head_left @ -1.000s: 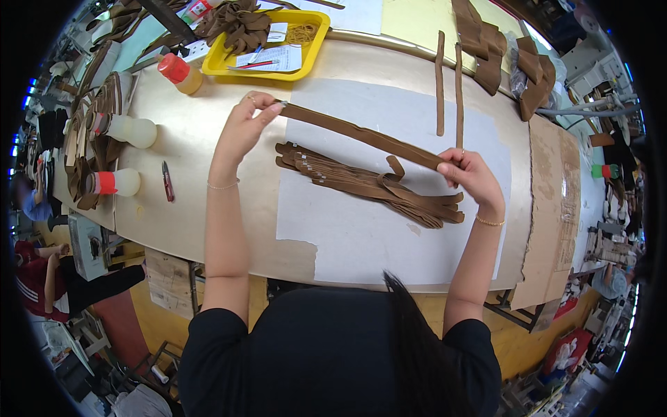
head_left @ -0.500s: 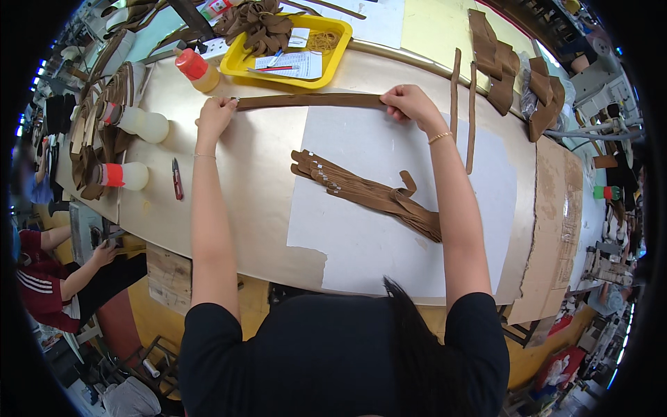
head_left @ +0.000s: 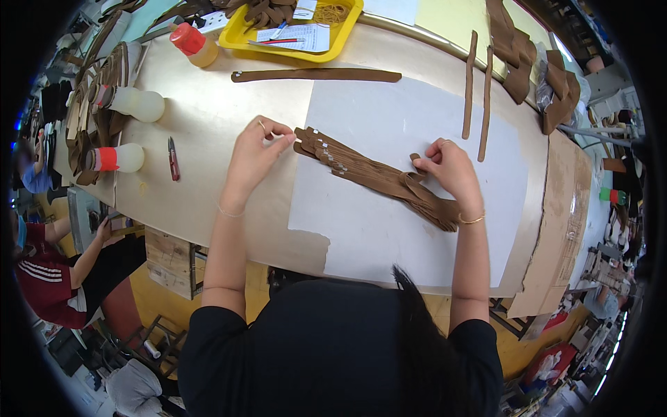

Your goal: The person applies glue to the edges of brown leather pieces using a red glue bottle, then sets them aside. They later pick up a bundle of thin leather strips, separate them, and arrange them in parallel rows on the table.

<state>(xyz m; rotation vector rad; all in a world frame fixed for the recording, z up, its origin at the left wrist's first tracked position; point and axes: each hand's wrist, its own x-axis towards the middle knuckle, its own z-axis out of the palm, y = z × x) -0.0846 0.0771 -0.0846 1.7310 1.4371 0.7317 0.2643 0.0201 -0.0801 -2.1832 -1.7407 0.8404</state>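
Note:
A fanned bundle of long brown strips (head_left: 368, 167) lies slantwise on the white sheet, with small pale tags near its left end. The fingers of my left hand (head_left: 256, 154) are pinched at that end, on a strip's tip where a bit of white shows. At the bundle's right part, my right hand (head_left: 450, 170) pinches the curled-up end of a brown strip (head_left: 415, 161) between thumb and fingers. Beyond the bundle, a single brown strip (head_left: 316, 74) rests flat and straight, touched by neither hand.
A yellow tray (head_left: 292, 53) holds brown pieces, papers and pens. Bottles with red bands, one an orange-capped bottle (head_left: 194, 46), stand at left near a red cutter (head_left: 173, 158). Two narrow strips (head_left: 486, 104) lie at right, before cardboard (head_left: 549, 222). Another person (head_left: 55, 271) sits at far left.
The strip that both hands held stretched out now lies released on the table. Both hands have come nearer to me, the left to the bundle's left end, the right to a curled strip end.

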